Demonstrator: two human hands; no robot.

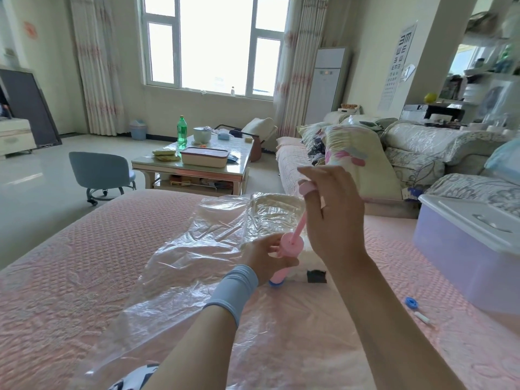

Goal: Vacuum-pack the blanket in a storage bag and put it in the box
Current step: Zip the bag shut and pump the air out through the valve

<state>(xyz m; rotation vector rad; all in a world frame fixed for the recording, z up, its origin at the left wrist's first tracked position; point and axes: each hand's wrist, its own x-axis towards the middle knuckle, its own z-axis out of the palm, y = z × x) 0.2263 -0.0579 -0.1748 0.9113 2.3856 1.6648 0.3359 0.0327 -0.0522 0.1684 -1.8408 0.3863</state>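
We have one view, looking down from the head. We see a pink pump (291,244) standing on a clear bag (183,249). The bag lies flat on a pink bed (70,263).

Our left hand (264,257) is curled round the pump and holds it in place. Our right hand (334,218) is above the pump, with its fingers hooked round the handle (305,188). The thin rod is pulled far out. At the foot of the pump is a blue valve (276,282).

Beyond the pump, something pale shows through the bag. We think it is the blanket (278,201), but we cannot be sure. The box (464,249) sits to the right of the pump, well apart, with its lid on. A blue cap (411,302) lies on the bed, to the right of the pump and nearer to us.

We think we are sucking the air out, and the bag looks loose and puffy.

What could go wrong? If the left hand lets the pump tip, it may lift off the valve and air will rush back in. If the right hand pulls too hard, the pump may pop off. If the bag's mouth is not sealed, pumping will do nothing. The cap could roll off and get lost.
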